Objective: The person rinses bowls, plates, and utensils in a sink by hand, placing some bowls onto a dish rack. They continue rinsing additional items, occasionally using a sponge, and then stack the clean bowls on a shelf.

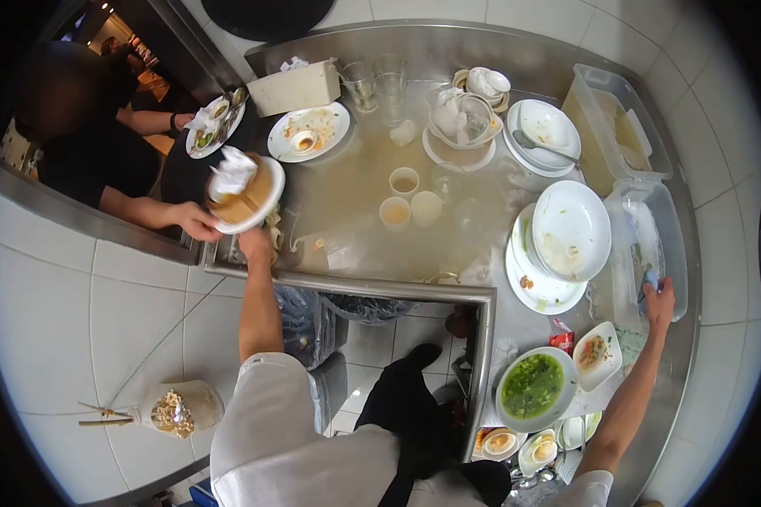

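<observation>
At the left end of the steel counter, my left hand (pixel 255 245) grips the near rim of a white plate (pixel 272 201), its fingers partly hidden below. A brown bowl (pixel 238 203) and a crumpled white napkin (pixel 233 171) ride on that plate. A co-worker's hand (pixel 196 221) touches the same plate from the hatch side. Far to the right, my right hand (pixel 658 302) is closed on a small light-blue object (pixel 650 279) at the clear plastic bin (pixel 678 220); what kind of object it is, I cannot tell.
The co-worker's other hand is at a plate of leftovers (pixel 220 127). Cups (pixel 395 213), stacked bowls (pixel 461 118) and soiled plates (pixel 572 232) stand on the wet counter (pixel 347 228). A bowl of green soup (pixel 533 385) sits near my right arm. Lined bins (pixel 313 325) stand below.
</observation>
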The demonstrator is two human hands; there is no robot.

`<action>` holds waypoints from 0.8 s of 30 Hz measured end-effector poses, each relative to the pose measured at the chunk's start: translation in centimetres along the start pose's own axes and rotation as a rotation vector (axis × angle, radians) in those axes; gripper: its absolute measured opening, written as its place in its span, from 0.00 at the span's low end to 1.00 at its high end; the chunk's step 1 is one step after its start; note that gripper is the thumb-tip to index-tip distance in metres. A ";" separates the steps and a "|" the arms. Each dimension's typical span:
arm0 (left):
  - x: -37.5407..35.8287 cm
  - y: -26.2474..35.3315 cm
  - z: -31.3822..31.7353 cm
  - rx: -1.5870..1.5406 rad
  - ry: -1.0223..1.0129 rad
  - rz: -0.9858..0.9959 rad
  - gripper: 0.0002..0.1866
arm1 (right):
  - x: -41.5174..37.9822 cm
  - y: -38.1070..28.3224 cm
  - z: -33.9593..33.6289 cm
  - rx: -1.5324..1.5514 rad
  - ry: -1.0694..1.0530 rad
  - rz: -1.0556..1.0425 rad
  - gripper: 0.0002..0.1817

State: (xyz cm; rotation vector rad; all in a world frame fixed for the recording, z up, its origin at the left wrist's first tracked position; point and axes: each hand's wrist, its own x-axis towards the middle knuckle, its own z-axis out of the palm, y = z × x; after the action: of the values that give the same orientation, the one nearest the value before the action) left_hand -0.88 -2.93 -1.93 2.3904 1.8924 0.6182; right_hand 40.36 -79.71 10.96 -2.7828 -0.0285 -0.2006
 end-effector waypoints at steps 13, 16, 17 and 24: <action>-16.0 14.3 -2.4 -0.347 -0.431 0.422 0.11 | -0.8 -1.2 -0.5 -0.030 0.040 0.027 0.19; -15.4 16.8 -0.2 -0.409 -0.394 0.575 0.12 | -1.3 -1.8 -0.7 -0.037 0.056 0.041 0.20; -15.0 17.6 0.0 -0.425 -0.420 0.594 0.11 | -1.3 -1.8 -0.9 -0.035 0.055 0.046 0.20; -13.1 23.2 0.8 -0.507 -0.482 0.710 0.10 | -1.5 -1.9 -1.0 -0.029 0.036 0.055 0.22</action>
State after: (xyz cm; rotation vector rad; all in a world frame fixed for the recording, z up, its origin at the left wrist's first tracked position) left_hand 18.53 -21.13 -0.24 2.4867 0.5940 0.4038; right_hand 38.68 -78.26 12.35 -2.8043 0.0605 -0.2389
